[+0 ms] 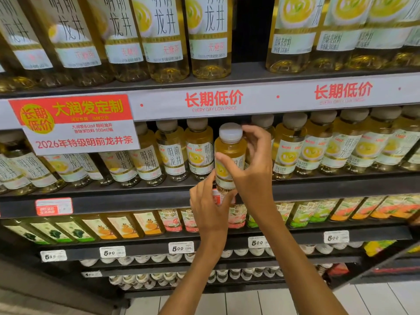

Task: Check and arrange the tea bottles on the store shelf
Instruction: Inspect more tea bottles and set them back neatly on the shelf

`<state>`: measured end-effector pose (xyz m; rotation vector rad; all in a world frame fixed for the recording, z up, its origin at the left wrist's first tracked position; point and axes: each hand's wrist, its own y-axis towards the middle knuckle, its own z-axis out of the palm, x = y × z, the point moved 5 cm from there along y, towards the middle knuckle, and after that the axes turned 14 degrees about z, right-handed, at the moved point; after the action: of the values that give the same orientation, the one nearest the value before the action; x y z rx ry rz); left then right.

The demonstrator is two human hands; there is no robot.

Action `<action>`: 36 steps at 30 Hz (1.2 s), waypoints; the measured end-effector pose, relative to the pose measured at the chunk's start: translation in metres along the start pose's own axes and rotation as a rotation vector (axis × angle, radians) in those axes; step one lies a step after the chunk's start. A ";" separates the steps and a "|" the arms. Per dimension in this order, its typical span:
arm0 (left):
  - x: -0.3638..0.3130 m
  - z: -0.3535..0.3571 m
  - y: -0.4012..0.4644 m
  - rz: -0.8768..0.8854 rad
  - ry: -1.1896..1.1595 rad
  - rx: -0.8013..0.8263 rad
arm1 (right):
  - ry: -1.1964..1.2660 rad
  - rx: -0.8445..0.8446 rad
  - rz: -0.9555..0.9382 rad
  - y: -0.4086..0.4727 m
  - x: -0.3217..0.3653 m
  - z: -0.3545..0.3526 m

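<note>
I had one tea bottle (229, 155) out in front of the middle shelf (136, 201), held upright between both hands, its white cap level with the caps of the row behind it. My right hand (252, 176) wrapped the bottle from the right side, thumb laid across the label and the fingertips curled up near the cap. My left hand (209, 203) came in from below, its fingers pinching the base of the bottle and steadying it. Neither hand was free.

The bottle sat just ahead of a gap in the row of matching bottles (172, 158), between the ones on the left and the group on the right (288, 151), so I judged I was in the checking step: one bottle pulled forward for a look before going back into line. From this view I could not read what on the label I was inspecting.

The next move, as I judged it, called for setting the bottle back into that gap with its label facing out, base flat on the shelf, and easing it in without knocking the neighbours on either side, which stood close together. The red promotional sign (75, 123) hung from the shelf edge above, well to the left
</note>
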<state>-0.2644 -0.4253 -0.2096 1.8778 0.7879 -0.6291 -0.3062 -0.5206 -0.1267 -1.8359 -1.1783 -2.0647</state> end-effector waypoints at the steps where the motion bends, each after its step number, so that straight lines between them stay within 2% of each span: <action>1: 0.000 0.000 0.000 0.003 0.003 -0.006 | -0.054 -0.023 -0.035 0.000 0.002 -0.001; 5: -0.001 0.000 0.002 -0.013 0.042 -0.032 | -0.316 -0.105 -0.197 -0.003 0.007 -0.002; 8: -0.002 0.002 0.003 -0.021 0.076 -0.052 | -0.423 -0.123 -0.255 -0.004 0.010 -0.001; 16: -0.002 0.012 0.003 -0.035 -0.023 -0.114 | -0.522 -0.147 -0.318 0.005 0.008 0.003; 23: -0.004 0.015 0.000 -0.001 -0.049 -0.030 | -0.603 -0.161 -0.265 0.013 0.005 0.008; 26: -0.004 0.007 0.001 0.007 -0.077 -0.066 | -0.634 -0.199 -0.313 0.011 0.012 0.012; 30: 0.002 -0.012 0.003 -0.015 -0.098 -0.174 | -0.794 -0.173 -0.442 0.011 0.030 0.041; 34: 0.013 -0.026 0.006 -0.004 -0.082 -0.168 | -1.037 0.027 -0.325 0.020 0.026 0.071; 36: 0.016 -0.033 0.006 0.002 -0.078 -0.152 | -1.044 0.016 -0.337 0.020 0.025 0.072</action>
<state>-0.2462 -0.3934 -0.2045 1.7056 0.7618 -0.6196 -0.2445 -0.4800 -0.0986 -2.9799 -1.7596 -1.0866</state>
